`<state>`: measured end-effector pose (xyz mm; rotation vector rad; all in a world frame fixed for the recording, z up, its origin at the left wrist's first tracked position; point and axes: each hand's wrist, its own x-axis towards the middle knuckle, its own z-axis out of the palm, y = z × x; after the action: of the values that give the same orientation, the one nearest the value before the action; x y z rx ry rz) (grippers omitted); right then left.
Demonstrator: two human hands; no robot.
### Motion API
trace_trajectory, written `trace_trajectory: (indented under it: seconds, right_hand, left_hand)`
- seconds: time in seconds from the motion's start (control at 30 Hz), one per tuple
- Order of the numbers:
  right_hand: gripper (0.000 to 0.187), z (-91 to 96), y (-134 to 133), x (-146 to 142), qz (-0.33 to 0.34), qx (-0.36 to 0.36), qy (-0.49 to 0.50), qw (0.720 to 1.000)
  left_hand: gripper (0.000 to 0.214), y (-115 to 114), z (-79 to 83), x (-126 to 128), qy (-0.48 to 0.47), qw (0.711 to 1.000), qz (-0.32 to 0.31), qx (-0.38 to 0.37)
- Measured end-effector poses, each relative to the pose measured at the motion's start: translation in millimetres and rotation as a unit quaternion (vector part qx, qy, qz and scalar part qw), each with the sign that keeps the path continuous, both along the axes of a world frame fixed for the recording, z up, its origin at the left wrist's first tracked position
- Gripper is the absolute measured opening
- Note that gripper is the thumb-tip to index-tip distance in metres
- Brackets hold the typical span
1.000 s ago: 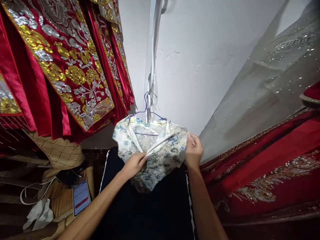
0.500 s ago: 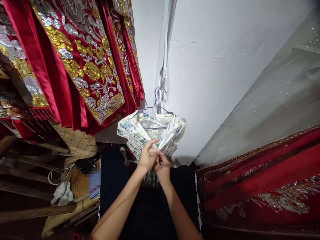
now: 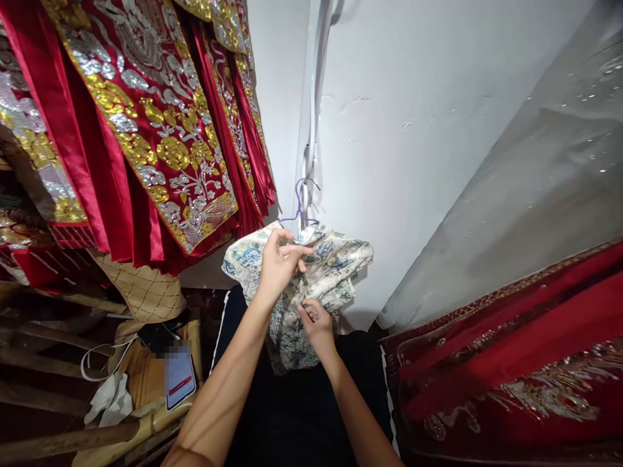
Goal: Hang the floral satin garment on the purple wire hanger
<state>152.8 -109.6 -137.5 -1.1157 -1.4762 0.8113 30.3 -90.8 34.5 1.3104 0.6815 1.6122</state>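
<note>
A white garment with a blue and green floral print (image 3: 335, 266) hangs on a purple wire hanger (image 3: 298, 204) hooked to a white strap on the wall. My left hand (image 3: 278, 263) is raised at the garment's collar, fingers pinched on the fabric near the hanger. My right hand (image 3: 316, 323) is lower, fingers closed on the garment's front edge. The cloth is bunched between both hands.
Red robes with gold and silver embroidery (image 3: 146, 130) hang at the upper left. A red embroidered cloth (image 3: 511, 363) and a grey sequinned fabric (image 3: 535, 181) lie at the right. A phone (image 3: 179, 376), a woven hat (image 3: 141, 288) and wooden furniture sit at the lower left.
My hands, spread at the garment's sides a second ago, came together at its front. Now the left hand has risen to the collar and the right stays lower.
</note>
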Motion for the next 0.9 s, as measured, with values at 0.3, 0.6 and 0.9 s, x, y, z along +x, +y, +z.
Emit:
trace_trajectory:
  seconds: [0.3, 0.6, 0.9]
  right_hand:
    - [0.022, 167.6, 33.9, 24.3, 0.063, 0.183, -0.176, 0.965]
    - [0.016, 169.2, 49.0, 27.1, 0.080, 0.196, -0.234, 0.949]
    - [0.017, 181.6, 44.9, 16.3, 0.054, 0.199, -0.039, 0.978]
  left_hand:
    - [0.027, -1.4, -18.0, -9.9, 0.094, 0.995, 0.004, 0.032]
    - [0.032, 6.5, -38.5, 1.5, 0.069, 0.997, 0.029, 0.016]
    - [0.031, 12.3, -52.1, 2.6, 0.201, 0.975, 0.091, -0.001]
